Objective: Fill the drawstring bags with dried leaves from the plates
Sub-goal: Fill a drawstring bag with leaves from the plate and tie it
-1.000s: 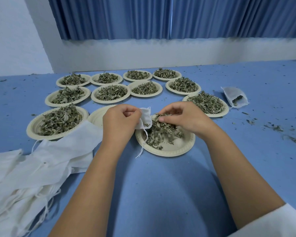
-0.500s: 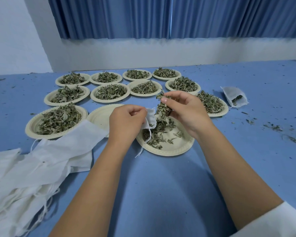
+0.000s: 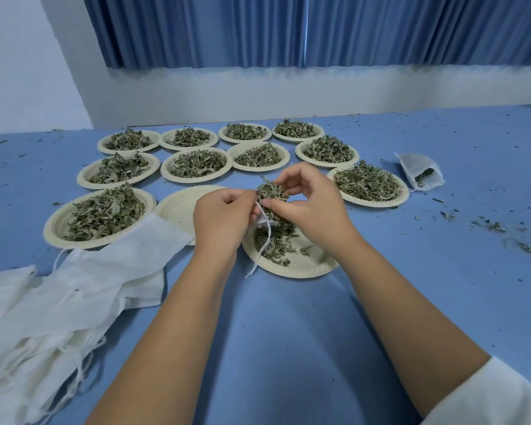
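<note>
Entry: right hand (image 3: 310, 207), a second ago down in the near plate (image 3: 304, 269), now raised and pinching a clump of dried leaves (image 3: 272, 191) at the mouth of the bag (image 3: 262, 217). Left hand (image 3: 224, 219) grips that bag above the plate. Status: filling likely midway.

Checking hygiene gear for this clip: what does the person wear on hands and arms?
No gloves: the left hand and right hand are bare, with no rings or watch showing. A white sleeve ends near the right elbow; no left sleeve is in view.
</note>
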The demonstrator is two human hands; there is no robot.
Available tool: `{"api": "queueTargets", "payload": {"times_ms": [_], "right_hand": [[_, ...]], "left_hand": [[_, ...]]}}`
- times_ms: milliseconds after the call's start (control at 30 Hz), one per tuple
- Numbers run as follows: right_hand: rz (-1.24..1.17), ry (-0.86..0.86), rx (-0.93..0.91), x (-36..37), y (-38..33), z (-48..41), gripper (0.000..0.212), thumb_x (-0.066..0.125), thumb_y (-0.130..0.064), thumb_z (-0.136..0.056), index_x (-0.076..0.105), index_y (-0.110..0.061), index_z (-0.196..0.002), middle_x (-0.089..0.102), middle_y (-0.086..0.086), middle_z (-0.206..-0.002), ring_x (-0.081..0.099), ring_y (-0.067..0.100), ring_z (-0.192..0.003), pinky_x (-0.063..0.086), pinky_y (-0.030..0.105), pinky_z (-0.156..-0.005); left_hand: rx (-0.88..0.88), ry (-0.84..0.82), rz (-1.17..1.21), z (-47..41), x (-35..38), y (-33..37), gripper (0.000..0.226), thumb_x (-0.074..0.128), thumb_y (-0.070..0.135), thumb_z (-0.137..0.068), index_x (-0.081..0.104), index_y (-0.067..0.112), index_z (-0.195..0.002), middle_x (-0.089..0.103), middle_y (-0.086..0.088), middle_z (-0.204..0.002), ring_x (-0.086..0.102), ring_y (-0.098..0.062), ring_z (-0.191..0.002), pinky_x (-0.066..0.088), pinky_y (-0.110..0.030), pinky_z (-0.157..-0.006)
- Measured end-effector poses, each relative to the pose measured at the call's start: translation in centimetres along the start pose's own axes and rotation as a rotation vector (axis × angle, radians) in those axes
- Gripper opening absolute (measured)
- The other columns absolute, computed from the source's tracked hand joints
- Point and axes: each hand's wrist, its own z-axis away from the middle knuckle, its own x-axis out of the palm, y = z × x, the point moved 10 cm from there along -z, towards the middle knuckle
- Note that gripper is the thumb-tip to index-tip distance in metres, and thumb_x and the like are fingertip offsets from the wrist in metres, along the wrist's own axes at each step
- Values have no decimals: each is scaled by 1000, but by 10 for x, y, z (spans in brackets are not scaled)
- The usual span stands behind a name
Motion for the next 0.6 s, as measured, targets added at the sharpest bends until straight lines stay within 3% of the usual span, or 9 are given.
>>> {"api": "queueTargets", "payload": {"times_ms": [167, 267, 367, 600], "right_hand": [[98, -61, 49, 3, 9, 1, 38, 86, -14, -70, 54, -31, -83, 63, -13, -84, 58, 3, -78, 54, 28, -76], [144, -82, 61, 2, 11, 1, 35, 86, -13, -69, 56, -27, -79, 63, -12, -78, 57, 0, -71, 50, 20, -69], [202, -123, 45, 4, 12, 0, 30, 85, -8, -70, 60, -25, -70, 61, -15, -64, 56, -6, -58, 43, 8, -61], [302, -230, 44, 14, 17, 2, 23, 78, -7, -76, 67, -27, -77, 65, -15, -72, 58, -8, -66, 49, 13, -70]], "left_hand": [[1, -6, 5, 1, 4, -1, 44, 59, 8, -83, 68, 31, -46, 63, 6, -49, 56, -2, -45, 55, -31, -73], [29, -14, -18, 1, 6, 2, 45, 59, 8, -83, 68, 30, -46, 64, 5, -50, 58, -3, -45, 51, -26, -68], [49, -24, -34, 2, 7, 3, 38, 60, 10, -84, 67, 22, -48, 65, 3, -52, 61, -5, -49, 53, -28, -71], [63, -51, -73, 4, 14, 1, 34, 60, 8, -80, 67, 20, -49, 63, 2, -51, 59, -11, -54, 54, -35, -71]]}}
